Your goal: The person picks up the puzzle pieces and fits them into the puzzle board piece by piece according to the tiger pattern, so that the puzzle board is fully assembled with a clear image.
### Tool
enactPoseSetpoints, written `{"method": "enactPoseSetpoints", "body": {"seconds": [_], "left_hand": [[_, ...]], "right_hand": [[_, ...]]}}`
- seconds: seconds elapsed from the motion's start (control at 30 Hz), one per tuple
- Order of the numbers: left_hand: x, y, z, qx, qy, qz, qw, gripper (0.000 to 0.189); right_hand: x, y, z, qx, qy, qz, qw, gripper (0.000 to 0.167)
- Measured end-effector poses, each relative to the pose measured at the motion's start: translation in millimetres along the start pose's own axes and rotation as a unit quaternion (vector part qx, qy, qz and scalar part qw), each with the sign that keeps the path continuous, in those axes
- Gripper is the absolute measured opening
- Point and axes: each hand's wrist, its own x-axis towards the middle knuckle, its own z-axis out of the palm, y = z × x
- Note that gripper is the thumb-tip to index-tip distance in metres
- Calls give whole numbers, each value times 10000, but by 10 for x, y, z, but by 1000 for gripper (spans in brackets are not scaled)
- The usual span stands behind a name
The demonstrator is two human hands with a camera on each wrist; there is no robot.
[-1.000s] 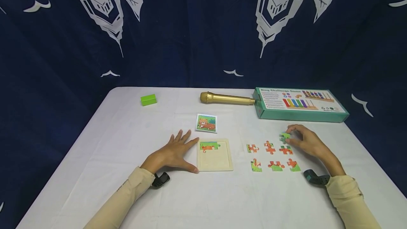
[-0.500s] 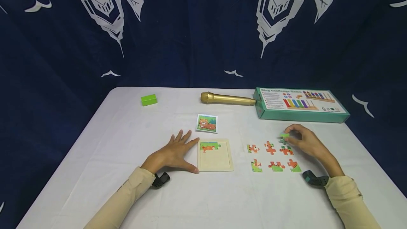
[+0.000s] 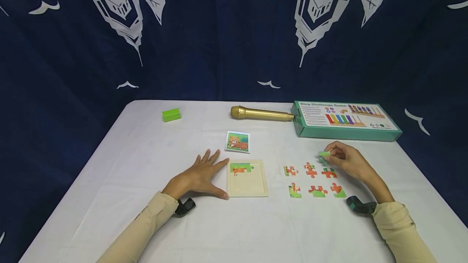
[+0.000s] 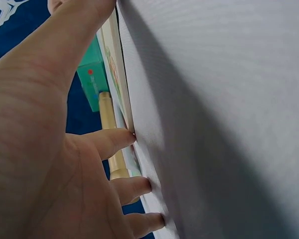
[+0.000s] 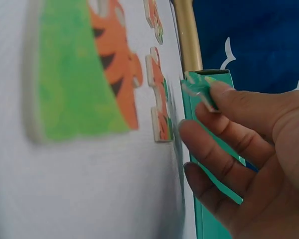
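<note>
My left hand (image 3: 199, 177) lies with fingers spread at the left side of the wooden puzzle tray (image 3: 248, 186), thumb and index finger touching its edge. Joined pieces (image 3: 241, 168) with green and orange print fill the tray's upper left. Between thumb and forefinger, my right hand (image 3: 349, 163) pinches a green puzzle piece (image 5: 202, 88), tilted and raised above the table. Below that hand lie several loose puzzle pieces in two rows, among them an orange one (image 3: 329, 172) and a green-cornered one (image 3: 338, 190). A picture card (image 3: 237, 141) of a tiger lies behind the tray.
A gold microphone (image 3: 261, 114) lies at the back, its end against a green game box (image 3: 347, 133). At the back left sits a green block (image 3: 171, 115). A dark blue printed cloth (image 3: 219, 52) hangs behind the white table.
My right hand has shifted slightly left with the green puzzle piece, which has tilted between the fingers. My left hand has stayed at the tray.
</note>
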Motion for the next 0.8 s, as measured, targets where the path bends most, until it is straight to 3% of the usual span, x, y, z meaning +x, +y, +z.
{"method": "enactPoseSetpoints", "body": {"seconds": [0.23,0.43,0.6,0.8], "left_hand": [[-3,-2,-8,-25,26,50,10000,112],[-5,4,-17,-55,9,54,10000,112],[-5,6,-14,-34,4,20,10000,111],[-7,4,-7,0,-7,12,10000,111]], "right_hand": [[24,-64,44,585,-3,-466,9972,22],[61,-298,157,560,-89,-667,9962,19],[101,-515,304,875,-383,-910,9913,19],[126,-677,484,1276,-715,-870,9854,21]]}}
